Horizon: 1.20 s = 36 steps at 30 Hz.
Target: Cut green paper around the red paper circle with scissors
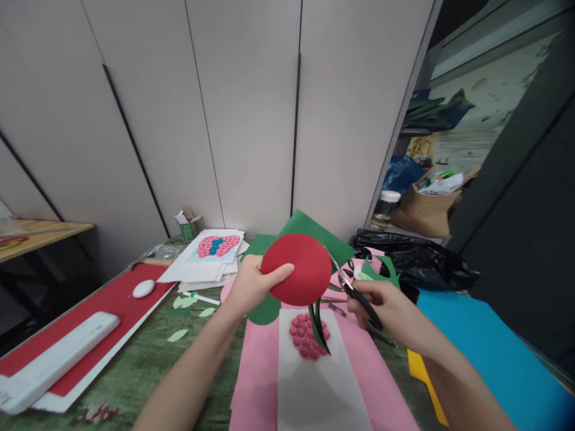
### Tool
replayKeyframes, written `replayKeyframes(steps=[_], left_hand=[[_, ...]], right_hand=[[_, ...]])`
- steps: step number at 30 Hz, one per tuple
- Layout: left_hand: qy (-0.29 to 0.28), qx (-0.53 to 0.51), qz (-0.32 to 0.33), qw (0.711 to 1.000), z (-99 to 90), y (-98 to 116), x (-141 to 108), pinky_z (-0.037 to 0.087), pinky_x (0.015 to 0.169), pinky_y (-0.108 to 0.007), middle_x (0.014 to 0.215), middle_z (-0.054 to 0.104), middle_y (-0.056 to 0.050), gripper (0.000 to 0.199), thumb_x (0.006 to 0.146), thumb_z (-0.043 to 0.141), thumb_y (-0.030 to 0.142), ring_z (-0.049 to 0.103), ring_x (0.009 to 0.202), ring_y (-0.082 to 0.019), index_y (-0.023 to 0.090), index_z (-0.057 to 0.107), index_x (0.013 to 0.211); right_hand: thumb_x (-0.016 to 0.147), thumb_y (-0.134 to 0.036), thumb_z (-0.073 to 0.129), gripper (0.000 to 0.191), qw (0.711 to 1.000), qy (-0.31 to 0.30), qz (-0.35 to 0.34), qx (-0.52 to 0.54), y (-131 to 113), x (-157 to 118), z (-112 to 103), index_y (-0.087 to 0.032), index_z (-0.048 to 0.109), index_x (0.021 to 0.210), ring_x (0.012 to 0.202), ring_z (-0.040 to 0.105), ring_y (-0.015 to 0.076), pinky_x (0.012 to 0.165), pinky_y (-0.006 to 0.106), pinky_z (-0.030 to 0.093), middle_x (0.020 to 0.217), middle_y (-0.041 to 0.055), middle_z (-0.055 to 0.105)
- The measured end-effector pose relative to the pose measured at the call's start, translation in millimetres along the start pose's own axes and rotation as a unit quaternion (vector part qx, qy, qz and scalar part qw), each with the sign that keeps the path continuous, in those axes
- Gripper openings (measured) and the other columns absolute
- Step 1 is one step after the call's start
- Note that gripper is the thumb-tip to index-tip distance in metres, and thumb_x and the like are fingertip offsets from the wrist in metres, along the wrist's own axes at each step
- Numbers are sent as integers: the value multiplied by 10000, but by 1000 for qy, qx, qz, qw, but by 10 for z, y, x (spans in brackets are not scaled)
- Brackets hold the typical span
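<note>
My left hand [249, 286] pinches a red paper disc [305, 278] at its left side, the thumb on the front face. Dark-handled scissors [345, 280] are in my right hand [390, 308], their blades reaching up to the disc's right edge. Thin curled dark green strips [318, 335] hang beneath the disc; what they are attached to is hidden. Below both hands lies a white sheet [318, 398] bearing a cluster of pink rosettes [309, 340]. It rests on pink paper [258, 380].
Green sheets [300, 224] and a black plastic bag [431, 263] are behind. Blue sheets [487, 353] lie right. Leftward are pale green paper leaves [178, 335], a marker [202, 298], stacked white sheets [186, 263], and a long white device [63, 356] on red paper [24, 356].
</note>
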State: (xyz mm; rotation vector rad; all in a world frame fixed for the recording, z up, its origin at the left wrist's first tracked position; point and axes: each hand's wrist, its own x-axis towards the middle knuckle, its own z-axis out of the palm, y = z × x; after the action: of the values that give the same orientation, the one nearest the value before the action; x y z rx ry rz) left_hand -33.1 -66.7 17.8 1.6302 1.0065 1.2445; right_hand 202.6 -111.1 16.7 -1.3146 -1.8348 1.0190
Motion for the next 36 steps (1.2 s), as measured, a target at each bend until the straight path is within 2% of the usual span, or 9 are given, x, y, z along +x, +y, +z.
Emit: replayKeyframes(steps=[6, 12, 25, 32, 36], left_hand=[[-35, 10, 3, 999, 39, -16, 1, 320, 431, -197, 466, 485, 16, 357, 670, 644, 362, 428, 459, -90, 140, 470, 450], [-51, 18, 12, 998, 60, -10, -1, 285, 411, -189, 446, 418, 29, 396, 681, 635, 344, 368, 443, -73, 150, 402, 426], [-80, 53, 4, 995, -28, 8, 2, 257, 430, -186, 476, 326, 36, 441, 685, 626, 376, 323, 478, -66, 147, 332, 449], [-104, 48, 1, 993, -64, -6, 5, 287, 466, -207, 513, 380, 13, 378, 700, 620, 371, 371, 523, -87, 127, 431, 482], [-114, 51, 7, 992, -82, 4, 2, 267, 465, -207, 515, 358, 18, 391, 705, 618, 367, 353, 519, -81, 131, 408, 476]], right_hand=[[788, -283, 514, 254, 1000, -3, -18, 9, -32, -2, 0, -165, 483, 564, 509, 446, 110, 481, 231, 301, 508, -8, 522], [783, -304, 536, 182, 1000, -1, -20, 9, 0, -6, 10, -163, 536, 669, 565, 457, 127, 523, 242, 344, 604, 2, 526], [820, -339, 503, 287, 999, -35, -21, -18, -73, -22, -5, -176, 429, 596, 532, 417, 105, 501, 232, 288, 545, -33, 456], [833, -311, 461, 263, 998, -42, -5, -43, -62, -60, -43, -175, 443, 607, 519, 405, 103, 480, 227, 282, 540, -30, 448], [827, -226, 424, 238, 998, -53, -6, -40, -69, -78, -71, -171, 458, 598, 526, 418, 104, 496, 227, 299, 540, -24, 457]])
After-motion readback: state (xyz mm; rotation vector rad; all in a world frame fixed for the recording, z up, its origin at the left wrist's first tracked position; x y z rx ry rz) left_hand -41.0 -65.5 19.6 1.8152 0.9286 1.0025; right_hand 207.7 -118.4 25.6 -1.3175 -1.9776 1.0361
